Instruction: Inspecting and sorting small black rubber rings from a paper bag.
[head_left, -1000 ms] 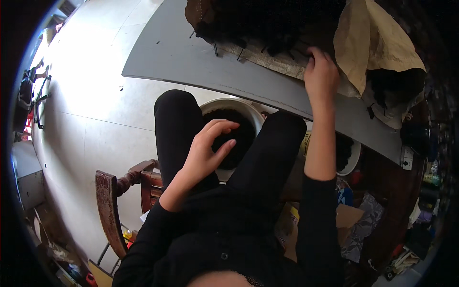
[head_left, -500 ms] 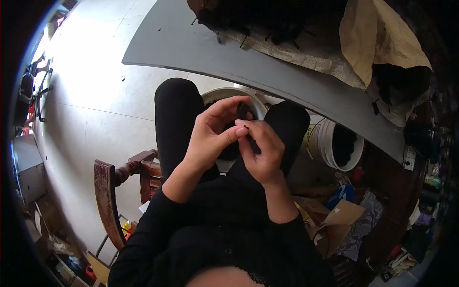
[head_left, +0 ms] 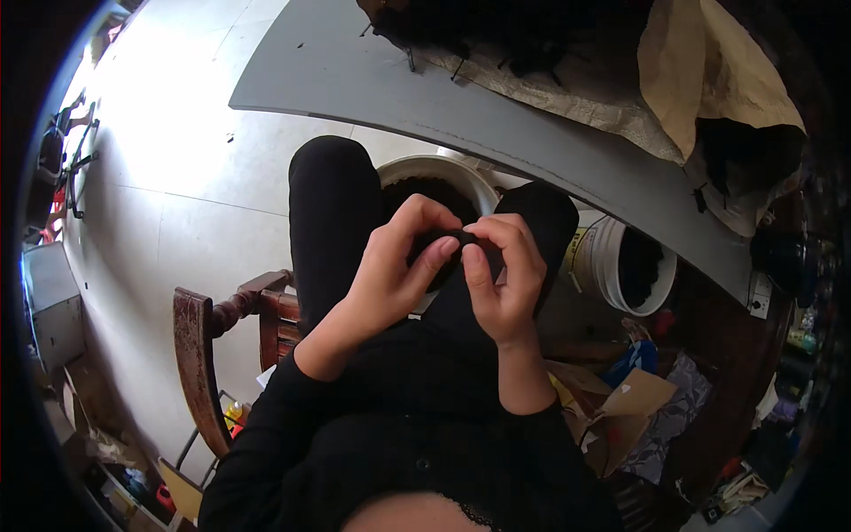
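Above my lap, my left hand (head_left: 397, 257) and my right hand (head_left: 507, 270) meet, fingertips almost touching. Between them they pinch a small black piece (head_left: 463, 237). It looks soft-edged and dark, but fingers cover most of it and its kind cannot be made out. Thumb and bent fingers of each hand close on it from either side. Behind the hands, between my knees, stands a pale round bucket (head_left: 483, 188) with dark stuff inside, partly hidden by my hands and legs.
A grey tabletop (head_left: 355, 89) spans ahead, bearing an opened woven sack (head_left: 683, 71) with black pieces. A white bucket (head_left: 612, 257) of black material lies tilted at right, above cardboard (head_left: 634, 395). A wooden chair arm (head_left: 199, 355) stands at left.
My fingers have drawn together around the black piece. The left fingers, which were raised with a dark flat piece showing, have come down, and the right hand has shifted slightly right.
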`<state>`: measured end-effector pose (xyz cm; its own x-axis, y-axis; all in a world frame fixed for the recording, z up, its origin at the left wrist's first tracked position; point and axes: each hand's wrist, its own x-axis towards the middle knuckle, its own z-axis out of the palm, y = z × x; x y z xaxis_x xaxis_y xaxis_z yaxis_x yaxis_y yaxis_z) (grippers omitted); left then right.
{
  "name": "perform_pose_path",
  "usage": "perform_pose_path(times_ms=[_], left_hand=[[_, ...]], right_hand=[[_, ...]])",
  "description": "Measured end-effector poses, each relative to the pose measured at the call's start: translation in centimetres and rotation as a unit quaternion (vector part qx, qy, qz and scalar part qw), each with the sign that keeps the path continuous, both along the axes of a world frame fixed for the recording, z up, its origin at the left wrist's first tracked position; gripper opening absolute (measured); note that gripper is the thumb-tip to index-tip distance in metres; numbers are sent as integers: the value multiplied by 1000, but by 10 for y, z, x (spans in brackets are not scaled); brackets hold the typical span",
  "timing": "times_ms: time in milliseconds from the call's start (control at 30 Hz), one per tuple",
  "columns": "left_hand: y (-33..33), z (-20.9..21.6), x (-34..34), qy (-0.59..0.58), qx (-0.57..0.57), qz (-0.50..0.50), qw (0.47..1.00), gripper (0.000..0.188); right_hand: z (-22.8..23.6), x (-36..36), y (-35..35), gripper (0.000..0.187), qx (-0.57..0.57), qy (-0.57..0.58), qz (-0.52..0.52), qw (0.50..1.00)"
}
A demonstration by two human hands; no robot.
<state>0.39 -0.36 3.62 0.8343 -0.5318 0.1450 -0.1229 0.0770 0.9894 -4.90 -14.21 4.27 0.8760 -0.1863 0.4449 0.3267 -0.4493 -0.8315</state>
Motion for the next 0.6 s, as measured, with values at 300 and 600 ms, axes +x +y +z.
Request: perform_pose_path(times_ms=[300,600], left_hand=[[-3,-17,-8,174,-184,-29,967,12],[10,1,9,120,-87,-182,972,43]], right_hand=[[-12,-9,19,15,-81,-52,-55,994],[-6,-8,-13,13,420,105,46,900]])
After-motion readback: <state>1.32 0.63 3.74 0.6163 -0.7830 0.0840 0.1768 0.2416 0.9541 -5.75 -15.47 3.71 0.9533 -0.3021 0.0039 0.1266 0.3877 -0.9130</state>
